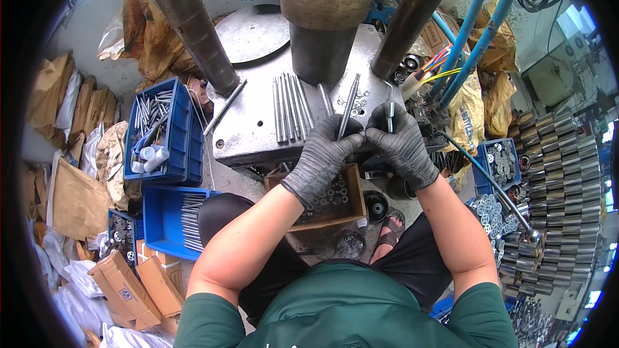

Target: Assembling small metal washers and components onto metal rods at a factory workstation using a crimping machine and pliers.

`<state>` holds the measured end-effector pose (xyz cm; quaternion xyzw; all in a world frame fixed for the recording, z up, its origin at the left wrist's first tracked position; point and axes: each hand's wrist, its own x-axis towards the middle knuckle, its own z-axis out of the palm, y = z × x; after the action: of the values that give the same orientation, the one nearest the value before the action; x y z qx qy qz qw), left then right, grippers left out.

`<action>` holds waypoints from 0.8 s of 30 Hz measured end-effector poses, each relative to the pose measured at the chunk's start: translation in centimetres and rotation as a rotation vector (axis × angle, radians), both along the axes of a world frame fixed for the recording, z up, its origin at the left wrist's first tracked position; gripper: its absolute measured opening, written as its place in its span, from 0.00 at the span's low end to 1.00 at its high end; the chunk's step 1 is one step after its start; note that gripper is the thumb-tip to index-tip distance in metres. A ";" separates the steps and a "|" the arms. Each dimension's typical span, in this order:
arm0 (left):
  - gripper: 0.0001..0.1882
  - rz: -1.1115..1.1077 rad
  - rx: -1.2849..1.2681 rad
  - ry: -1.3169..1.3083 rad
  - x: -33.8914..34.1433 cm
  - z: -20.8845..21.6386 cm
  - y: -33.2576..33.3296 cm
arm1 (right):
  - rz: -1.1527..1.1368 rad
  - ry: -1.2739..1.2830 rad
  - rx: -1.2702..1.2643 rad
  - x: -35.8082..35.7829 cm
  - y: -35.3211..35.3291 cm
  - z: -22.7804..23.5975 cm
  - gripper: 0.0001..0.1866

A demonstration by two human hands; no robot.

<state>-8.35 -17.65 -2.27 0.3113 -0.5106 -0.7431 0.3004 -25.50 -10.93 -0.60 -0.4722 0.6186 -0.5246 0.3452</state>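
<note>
Both my hands wear dark grey knit gloves and meet over the near edge of the metal table plate. My left hand is closed round a slim metal shaft, which stands tilted up out of the fist. In my right hand, closed too, is a slim metal tool with a thin bent tip; its lower part is hidden by the glove. The thumbs are almost touching. Left of them lies a row of several metal shafts. Small metal rings are scattered behind my hands.
A thick steel cylinder rises mid-plate, between two dark columns. Below my hands stands an open box of small metal parts. Blue crates sit at left. Blue hoses and stacked metal cylinders are at right.
</note>
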 end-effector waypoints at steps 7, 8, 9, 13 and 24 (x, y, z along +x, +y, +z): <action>0.11 0.007 -0.310 -0.096 -0.1 -1.0 -0.1 | -0.015 -0.014 0.055 0.1 0.5 -0.5 0.16; 0.11 0.030 -0.347 -0.083 -0.1 -1.1 -0.1 | -0.017 -0.015 0.055 0.1 0.5 -0.5 0.16; 0.11 0.028 -0.347 -0.083 -0.1 -1.2 0.0 | -0.003 -0.006 0.060 0.1 0.6 -0.5 0.15; 0.11 0.049 -0.268 -0.097 0.0 -0.3 0.0 | 0.009 -0.067 0.127 0.1 0.8 0.4 0.15; 0.09 0.109 0.000 -0.079 0.2 -0.3 -0.6 | -0.017 0.417 -0.089 1.9 0.8 0.4 0.11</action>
<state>-8.15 -18.28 -2.55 0.3676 -0.5043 -0.7128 0.3202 -23.57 -10.18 -0.24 -0.5801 0.6568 -0.4453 0.1840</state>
